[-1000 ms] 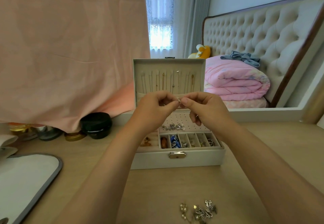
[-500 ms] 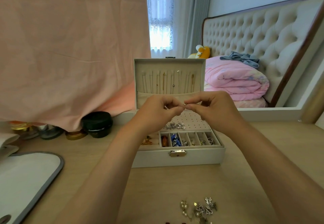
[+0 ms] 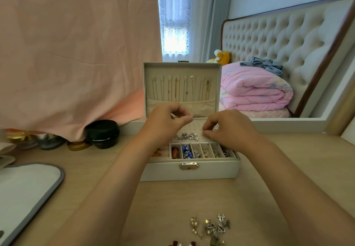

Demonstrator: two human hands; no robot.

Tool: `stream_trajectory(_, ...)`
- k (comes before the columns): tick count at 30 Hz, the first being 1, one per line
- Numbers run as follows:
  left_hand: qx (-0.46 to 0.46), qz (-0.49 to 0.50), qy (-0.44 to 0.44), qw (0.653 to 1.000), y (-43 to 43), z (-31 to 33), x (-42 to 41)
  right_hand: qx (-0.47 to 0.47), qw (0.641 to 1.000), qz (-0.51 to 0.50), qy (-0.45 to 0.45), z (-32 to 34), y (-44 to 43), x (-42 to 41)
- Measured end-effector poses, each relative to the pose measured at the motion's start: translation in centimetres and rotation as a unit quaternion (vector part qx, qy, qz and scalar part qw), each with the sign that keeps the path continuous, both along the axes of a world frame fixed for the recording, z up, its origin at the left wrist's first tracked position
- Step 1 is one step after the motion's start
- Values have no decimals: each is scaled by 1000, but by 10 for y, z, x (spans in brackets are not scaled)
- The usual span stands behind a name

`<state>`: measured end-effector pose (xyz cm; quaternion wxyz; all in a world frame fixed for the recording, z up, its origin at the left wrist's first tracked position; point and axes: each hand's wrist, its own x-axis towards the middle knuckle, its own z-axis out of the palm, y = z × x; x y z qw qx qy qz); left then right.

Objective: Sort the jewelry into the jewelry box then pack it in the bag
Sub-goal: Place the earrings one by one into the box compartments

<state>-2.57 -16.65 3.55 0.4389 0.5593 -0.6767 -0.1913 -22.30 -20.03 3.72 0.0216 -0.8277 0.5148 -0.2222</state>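
The white jewelry box [image 3: 209, 170] stands open on the wooden table, necklaces hanging inside its lid [image 3: 180, 78]. Its front compartments hold rings and coloured pieces, and silver earrings [image 3: 187, 136] sit on the perforated pad. My right hand [image 3: 228, 128] pinches a small earring [image 3: 204, 130] just above that pad. My left hand [image 3: 169, 124] hovers over the box's left side, fingers curled with thumb against fingertips; whether it holds something I cannot tell. A loose pile of earrings [image 3: 211, 226] lies on the table near me.
A white bag with grey trim [image 3: 25, 193] lies at the left edge. Black and gold jars [image 3: 101, 133] stand at the back left under a pink cloth. A mirror behind the box reflects a bed.
My hands, joined in front of the lid, have separated. The right hand dropped with the earring to the perforated pad; the left stayed left.
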Motion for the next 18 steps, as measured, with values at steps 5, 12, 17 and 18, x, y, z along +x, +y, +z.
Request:
stream_trajectory(5,5,-4,-7,1000,-4,-5,-2,-23,999,28,32,-3,2,4)
stream_trajectory(12,-3,-4,24,1000,-1,-3,-6,77,991,71,-81,-1,-7,-2)
stream_trajectory(17,10,-4,102,995,1,0,-16,94,957,117,-250,13,2,-1)
stream_trajectory(18,15,-3,124,992,1,0,-18,102,951,124,-265,16,4,-1)
